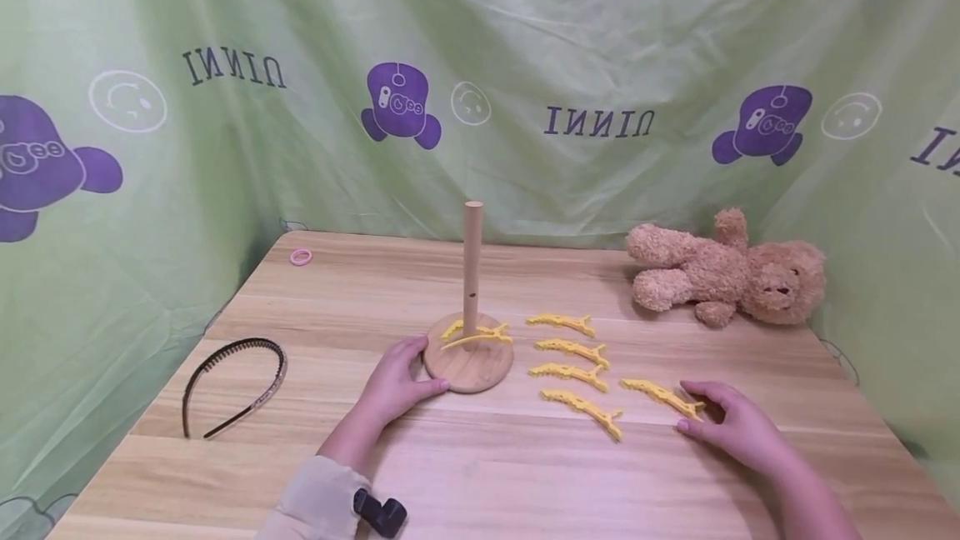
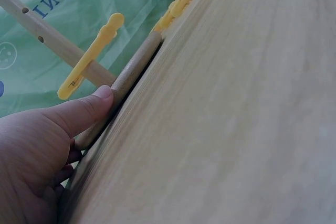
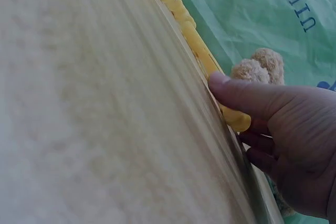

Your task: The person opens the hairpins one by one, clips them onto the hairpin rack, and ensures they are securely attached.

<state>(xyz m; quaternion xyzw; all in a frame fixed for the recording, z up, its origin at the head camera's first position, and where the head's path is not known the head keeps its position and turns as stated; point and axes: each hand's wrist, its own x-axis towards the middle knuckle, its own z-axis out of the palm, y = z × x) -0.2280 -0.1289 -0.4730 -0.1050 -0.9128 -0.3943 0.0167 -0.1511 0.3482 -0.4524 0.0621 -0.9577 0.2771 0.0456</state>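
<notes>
My left hand (image 1: 399,386) holds the rim of a wooden stand, its thumb on the edge of the round base (image 1: 480,375). An upright post (image 1: 472,265) rises from the base, with one yellow alligator hair clip (image 2: 90,59) straddling it low down. At the right, my right hand (image 1: 731,423) pinches the tail end of another yellow hair clip (image 1: 652,392) lying on the table. In the right wrist view the thumb (image 3: 223,85) is against this clip, with the other fingers behind it. Several more yellow hair clips (image 1: 570,376) lie in a column between the stand and that clip.
A brown teddy bear (image 1: 712,269) lies on its side at the back right of the wooden table (image 1: 450,473). At the left lies a black headband (image 1: 234,344); pink hair ties (image 1: 301,257) sit at the back left. Green printed curtain (image 1: 510,165) surrounds the table.
</notes>
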